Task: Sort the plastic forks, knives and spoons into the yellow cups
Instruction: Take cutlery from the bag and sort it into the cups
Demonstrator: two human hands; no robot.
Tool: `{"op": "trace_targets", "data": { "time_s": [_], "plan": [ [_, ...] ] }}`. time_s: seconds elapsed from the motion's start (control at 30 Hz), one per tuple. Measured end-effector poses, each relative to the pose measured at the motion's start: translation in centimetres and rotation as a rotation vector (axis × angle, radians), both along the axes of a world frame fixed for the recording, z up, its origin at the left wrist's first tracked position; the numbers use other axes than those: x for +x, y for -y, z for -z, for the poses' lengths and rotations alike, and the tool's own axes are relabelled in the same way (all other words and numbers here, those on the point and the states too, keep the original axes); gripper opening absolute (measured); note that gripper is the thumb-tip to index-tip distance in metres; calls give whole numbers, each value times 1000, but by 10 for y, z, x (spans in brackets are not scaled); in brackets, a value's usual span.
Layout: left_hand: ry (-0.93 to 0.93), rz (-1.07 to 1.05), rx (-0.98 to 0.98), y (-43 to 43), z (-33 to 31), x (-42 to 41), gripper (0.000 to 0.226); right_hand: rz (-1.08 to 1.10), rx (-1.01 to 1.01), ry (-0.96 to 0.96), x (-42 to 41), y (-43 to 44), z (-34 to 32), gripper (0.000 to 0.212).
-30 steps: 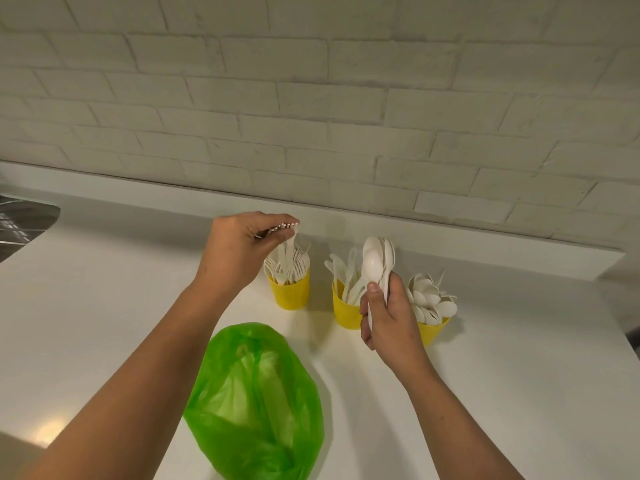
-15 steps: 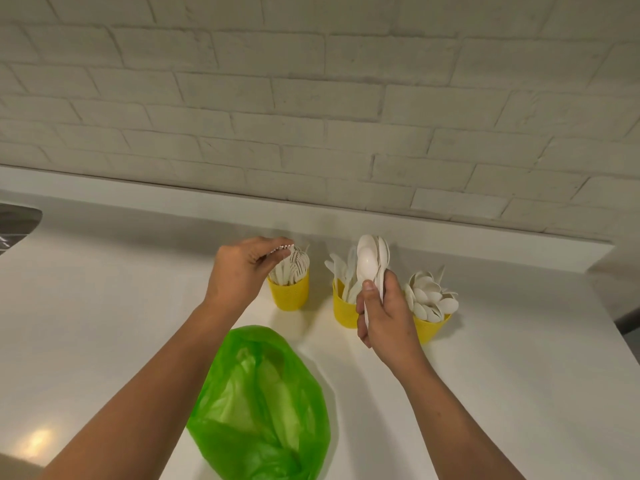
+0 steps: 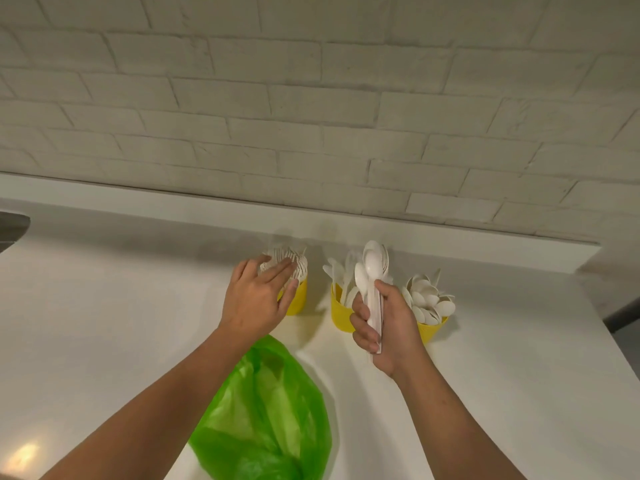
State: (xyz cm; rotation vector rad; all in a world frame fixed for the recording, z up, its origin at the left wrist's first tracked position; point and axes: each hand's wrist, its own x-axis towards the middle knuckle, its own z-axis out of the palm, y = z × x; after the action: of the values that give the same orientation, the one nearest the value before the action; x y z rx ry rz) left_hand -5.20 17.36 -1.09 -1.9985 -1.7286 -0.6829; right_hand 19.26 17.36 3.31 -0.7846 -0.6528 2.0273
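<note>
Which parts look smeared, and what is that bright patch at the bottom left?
Head view: the left hand and forks under it are blurred; the right hand gripping spoons is sharp; the patch is glare on the counter; the wide lens bends the brick wall.

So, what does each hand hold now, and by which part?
The right hand grips a bundle of plastic spoons by the handles, bowls up. The left hand holds nothing; its straight fingers are over the forks.

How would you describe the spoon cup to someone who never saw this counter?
Three yellow cups stand in a row on the white counter, below the brick wall. Take the rightmost cup, behind the right hand; it alone is full of round spoon bowls.
</note>
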Motion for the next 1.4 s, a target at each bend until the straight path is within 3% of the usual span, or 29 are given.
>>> {"op": "trace_targets", "data": {
  "time_s": [0.13,0.17,0.27,0.3,0.43,0.53,0.63,0.8,0.93,1.07,1.13,1.27,1.4],
  "plan": [
    [68,-19,-69,7,-11,15,50,16,131,168,1,6,-3,18],
    [218,29,-113,9,-25,27,51,11,173,247,0,8,-3,19],
    [957,270,-396,7,-70,66,54,-14,312,526,-5,12,-4,26],
    [1125,309,-477,2,-78,76,54,-25,361,599,-6,13,-4,22],
    [1217,328,-548,-10,-83,93,35,1,478,731,-6,15,-6,9],
    [1584,401,-641,-7,-81,97,34,72,462,791,0,15,-1,21],
    [1741,425,-683,-5,-81,101,41,128,504,937,5,14,4,21],
    [1773,459,-690,-3,-75,106,37,-28,409,936,10,14,-2,19],
    [1655,524,-655,-1,-74,105,21,-168,268,745,11,15,-14,18],
    [998,442,-501,2,-75,104,20,-296,151,511,15,12,-21,22],
    [804,410,-447,1,-80,106,21,-347,153,458,16,10,-22,16],
    [748,363,-427,-10,-81,109,24,-328,169,406,16,10,-15,10],
    [841,272,-314,-17,-78,114,18,-304,133,330,30,12,-8,15]
  ]
}}
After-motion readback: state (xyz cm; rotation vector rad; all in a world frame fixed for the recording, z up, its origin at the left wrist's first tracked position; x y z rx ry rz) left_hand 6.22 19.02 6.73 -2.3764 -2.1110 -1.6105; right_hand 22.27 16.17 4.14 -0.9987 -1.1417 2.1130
